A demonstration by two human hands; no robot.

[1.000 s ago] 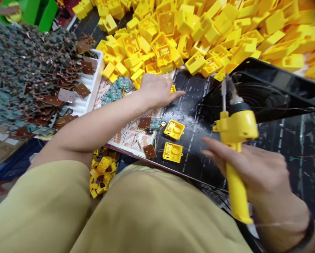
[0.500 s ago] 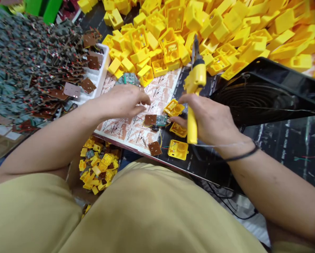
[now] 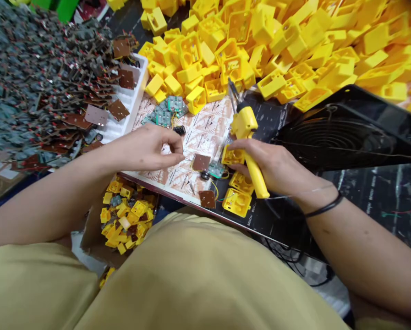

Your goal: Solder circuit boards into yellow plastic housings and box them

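Observation:
My right hand (image 3: 274,162) is wrapped round a yellow soldering gun (image 3: 248,123), its metal tip pointing up and leftward. Under that hand's fingers lie open yellow plastic cases (image 3: 233,155), and another yellow case (image 3: 237,201) sits nearer the bench edge. My left hand (image 3: 155,149) is closed in a pinch above the printed sheet; what its fingertips hold, if anything, is too small to make out. Between the hands are a brown circuit board (image 3: 201,162) and a green circuit board (image 3: 216,169) with wires. A second brown board (image 3: 207,199) lies closer to me, beside the nearest case.
Yellow cases (image 3: 212,30) are heaped along the back. To the left, a white foam tray (image 3: 139,85) borders a large pile of circuit boards (image 3: 54,78). A black fan (image 3: 349,128) stands at right. Below the bench, a box (image 3: 91,229) holds yellow parts.
My left hand has drawn back toward me and left, its fingers now pinched. The soldering gun has tipped leftward, its tip lower. The green board beside the brown one has shifted slightly. The view has shifted a little.

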